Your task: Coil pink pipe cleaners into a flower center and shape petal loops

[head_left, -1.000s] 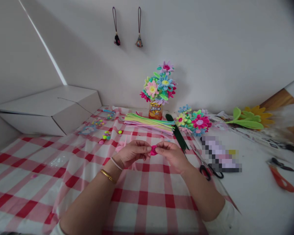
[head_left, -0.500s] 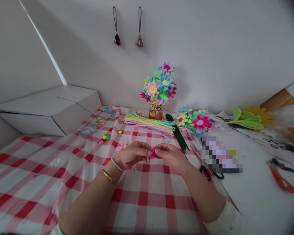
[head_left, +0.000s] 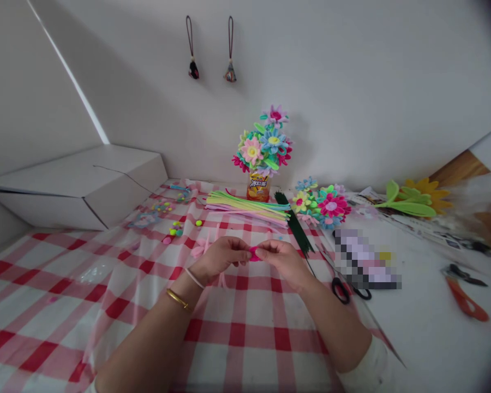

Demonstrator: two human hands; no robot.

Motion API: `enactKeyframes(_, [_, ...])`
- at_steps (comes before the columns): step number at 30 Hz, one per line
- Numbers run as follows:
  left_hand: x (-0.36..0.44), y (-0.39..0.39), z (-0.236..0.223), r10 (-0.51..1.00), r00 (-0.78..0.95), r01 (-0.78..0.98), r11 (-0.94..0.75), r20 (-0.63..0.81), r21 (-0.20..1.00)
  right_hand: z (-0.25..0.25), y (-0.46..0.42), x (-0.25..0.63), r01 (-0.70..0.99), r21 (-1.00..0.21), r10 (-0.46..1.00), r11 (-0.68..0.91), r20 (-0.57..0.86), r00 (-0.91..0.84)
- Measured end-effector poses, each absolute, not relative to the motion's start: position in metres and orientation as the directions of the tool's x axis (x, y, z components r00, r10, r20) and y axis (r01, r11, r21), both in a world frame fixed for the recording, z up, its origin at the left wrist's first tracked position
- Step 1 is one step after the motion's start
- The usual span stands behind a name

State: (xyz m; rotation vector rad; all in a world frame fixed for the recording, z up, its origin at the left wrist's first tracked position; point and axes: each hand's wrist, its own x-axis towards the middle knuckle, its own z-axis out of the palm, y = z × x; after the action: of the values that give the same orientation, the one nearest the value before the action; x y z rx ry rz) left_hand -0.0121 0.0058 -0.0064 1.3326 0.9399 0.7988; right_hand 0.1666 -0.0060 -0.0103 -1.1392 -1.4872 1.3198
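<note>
My left hand [head_left: 220, 257] and my right hand [head_left: 281, 260] meet just above the red-and-white checked tablecloth [head_left: 245, 338]. Both pinch a small bright-pink pipe-cleaner piece [head_left: 255, 254] between their fingertips; most of it is hidden by the fingers. The left wrist wears a gold bangle and a thin white band. A pale pink pipe-cleaner shape [head_left: 200, 248] lies on the cloth just left of my left hand. Behind the hands lies a bundle of yellow, green and pink pipe cleaners [head_left: 247, 206] and a bunch of dark green stems [head_left: 295, 226].
A can holding a pipe-cleaner flower bouquet [head_left: 264, 150] stands at the wall, more flowers [head_left: 323, 206] lie to its right. Black-handled scissors [head_left: 346, 286] sit by my right forearm, orange pliers [head_left: 464, 295] far right. A white box [head_left: 77, 185] fills the left. Small pompoms [head_left: 175, 229] dot the cloth.
Both hands have stayed together on the pink piece, with the fingers working it slightly; the view has tipped a little, otherwise nothing has moved.
</note>
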Motion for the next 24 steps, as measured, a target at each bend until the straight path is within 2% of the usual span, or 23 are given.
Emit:
enactKeyframes(2, [-0.013,0.008,-0.006,0.915,0.385,0.128,0.076,-0.12,0.989,-0.016,-0.002,0.165,0.156,-0.985,0.965,0.074,0.031,-0.261])
enactKeyframes(5, [-0.017,0.013,-0.005,0.959,0.263,0.279,0.033,-0.11,0.96,-0.027,0.008,0.16,0.369,-0.909,0.963,0.193,0.103,-0.248])
enactKeyframes(9, [-0.03,0.024,-0.007,0.993,-0.074,0.352,-0.059,0.09,0.934,-0.037,0.024,0.146,0.543,-0.799,0.958,0.258,0.138,-0.251])
enactKeyframes(11, [-0.037,0.028,-0.01,0.978,-0.164,0.35,-0.061,0.125,0.935,-0.038,0.031,0.139,0.603,-0.744,0.951,0.288,0.149,-0.271])
enactKeyframes(16, [-0.042,0.033,-0.014,0.964,-0.223,0.347,-0.063,0.147,0.936,-0.03,0.032,0.13,0.715,-0.598,0.931,0.363,0.192,-0.312])
enactKeyframes(20, [-0.044,0.034,-0.013,0.957,-0.233,0.348,-0.085,0.174,0.934,-0.029,0.007,0.132,0.74,-0.499,0.892,0.451,0.218,-0.397])
enactKeyframes(24, [-0.051,0.036,-0.014,0.945,-0.256,0.358,-0.103,0.204,0.928,-0.039,-0.02,0.133,0.775,-0.262,0.818,0.575,0.175,-0.548])
